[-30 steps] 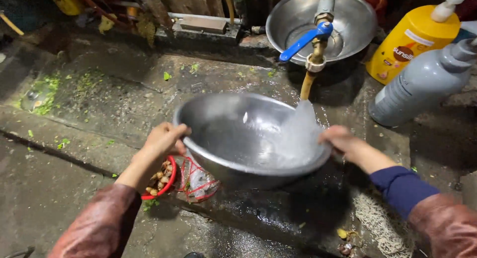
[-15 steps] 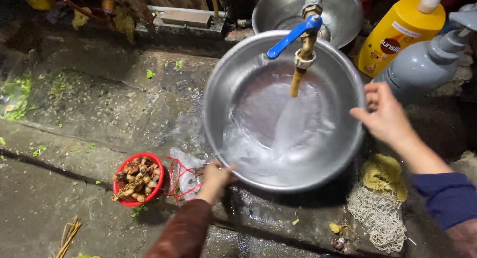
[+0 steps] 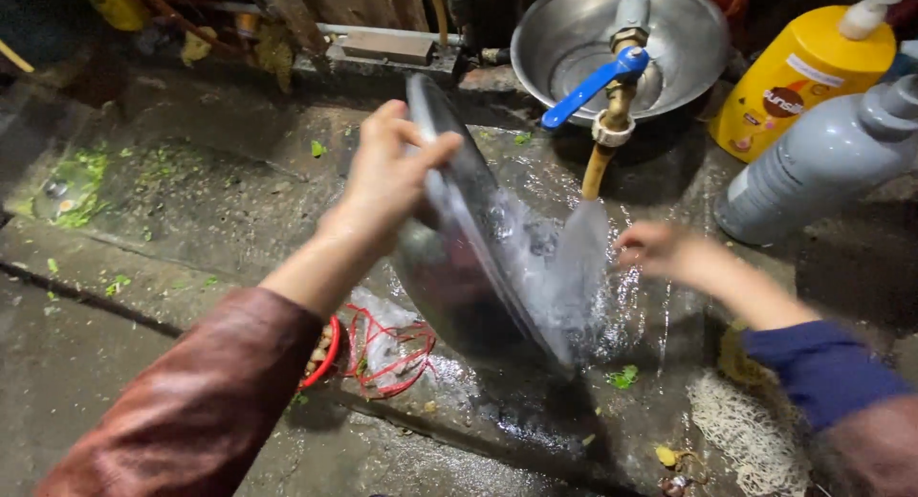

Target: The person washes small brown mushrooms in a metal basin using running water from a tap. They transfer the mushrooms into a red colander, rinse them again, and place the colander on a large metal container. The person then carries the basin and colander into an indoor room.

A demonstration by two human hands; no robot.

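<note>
Head view: left hand [image 3: 387, 176] grips tilted steel basin [image 3: 459, 239] under tap [image 3: 612, 105]; right hand [image 3: 655, 248] loose, bottles [image 3: 813, 162] beside

One view only, from my head-worn camera. I look steeply down and forward over both arms onto a wet grey concrete washing floor [image 3: 191, 220]. Close range: my sleeves fill the lower corners. The brass tap with a blue lever handle [image 3: 612, 95] sits upper centre, facing me. The far edge of the frame reaches a round steel basin [image 3: 564, 38] against the back wall. No second view to overlap.
</note>
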